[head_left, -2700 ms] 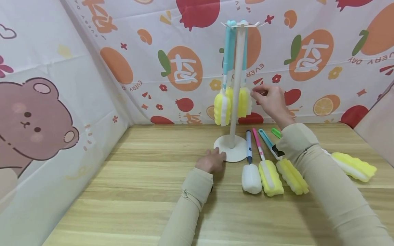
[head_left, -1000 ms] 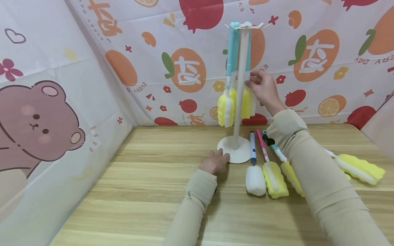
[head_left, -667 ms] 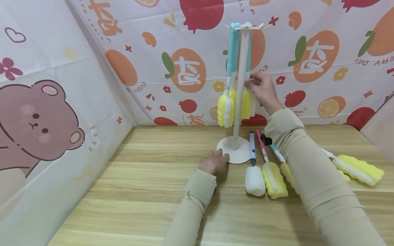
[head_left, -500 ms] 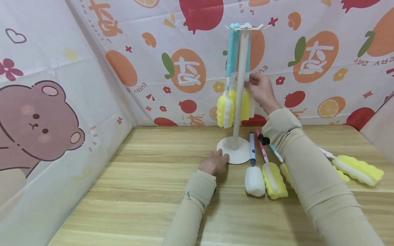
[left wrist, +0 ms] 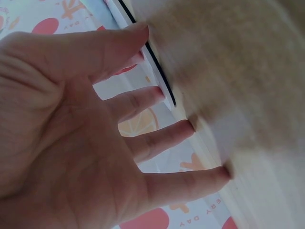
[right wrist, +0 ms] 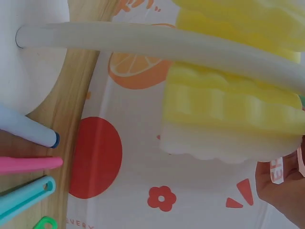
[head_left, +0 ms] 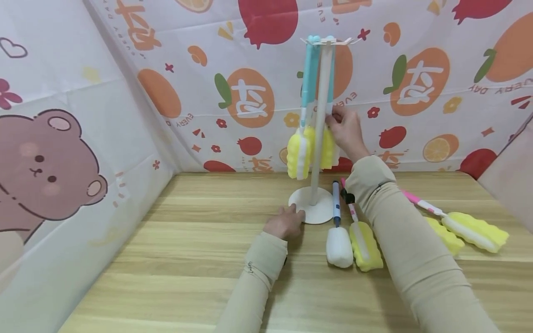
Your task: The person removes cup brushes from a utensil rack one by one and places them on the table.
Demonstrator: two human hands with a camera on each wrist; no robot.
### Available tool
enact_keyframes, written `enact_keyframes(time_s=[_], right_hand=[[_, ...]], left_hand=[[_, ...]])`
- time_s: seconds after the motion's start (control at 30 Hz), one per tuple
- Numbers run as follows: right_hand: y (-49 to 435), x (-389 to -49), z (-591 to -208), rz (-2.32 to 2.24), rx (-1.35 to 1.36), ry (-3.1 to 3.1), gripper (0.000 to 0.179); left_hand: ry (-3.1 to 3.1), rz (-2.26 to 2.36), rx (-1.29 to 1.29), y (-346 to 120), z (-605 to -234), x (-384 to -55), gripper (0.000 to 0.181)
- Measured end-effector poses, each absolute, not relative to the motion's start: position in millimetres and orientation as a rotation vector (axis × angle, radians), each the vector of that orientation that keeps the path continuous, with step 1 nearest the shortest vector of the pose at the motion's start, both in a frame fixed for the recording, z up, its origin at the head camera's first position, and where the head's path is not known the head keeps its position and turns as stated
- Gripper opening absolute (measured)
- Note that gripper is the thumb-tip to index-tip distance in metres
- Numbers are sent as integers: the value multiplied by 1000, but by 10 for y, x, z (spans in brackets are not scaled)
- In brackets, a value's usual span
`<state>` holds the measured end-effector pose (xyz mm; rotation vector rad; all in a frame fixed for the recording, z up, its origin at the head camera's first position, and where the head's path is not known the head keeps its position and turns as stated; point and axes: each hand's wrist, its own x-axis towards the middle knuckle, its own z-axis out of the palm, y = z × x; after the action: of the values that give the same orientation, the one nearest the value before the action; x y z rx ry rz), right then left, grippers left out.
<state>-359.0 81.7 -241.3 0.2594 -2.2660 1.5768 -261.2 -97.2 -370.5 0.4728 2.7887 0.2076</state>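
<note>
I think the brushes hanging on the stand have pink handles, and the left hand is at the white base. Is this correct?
Only the colour is wrong: these handles are turquoise, as the head view shows. The left hand is indeed at the white base.

The left sleeve (head_left: 241,300) and right sleeve (head_left: 424,259) are long, plain beige. Each terminates in a wide, turned-back cuff bearing a small dark marking. A black, rounded fitting (head_left: 348,197) protrudes from the right cuff (head_left: 370,173). The left hand (head_left: 285,223) is bare.
</note>
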Motion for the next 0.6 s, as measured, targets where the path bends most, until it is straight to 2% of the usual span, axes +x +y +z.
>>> enact_keyframes(time_s=[0.3,0.6], right_hand=[[771,-3609,-2449,1527,298,-2236,30],[790,-3589,-2461,1529,289,-2254,35]], left_hand=[[2793,235,483,-1020,-3706,-2615,23],[2784,221,464,-988,-3722,-2620,25]])
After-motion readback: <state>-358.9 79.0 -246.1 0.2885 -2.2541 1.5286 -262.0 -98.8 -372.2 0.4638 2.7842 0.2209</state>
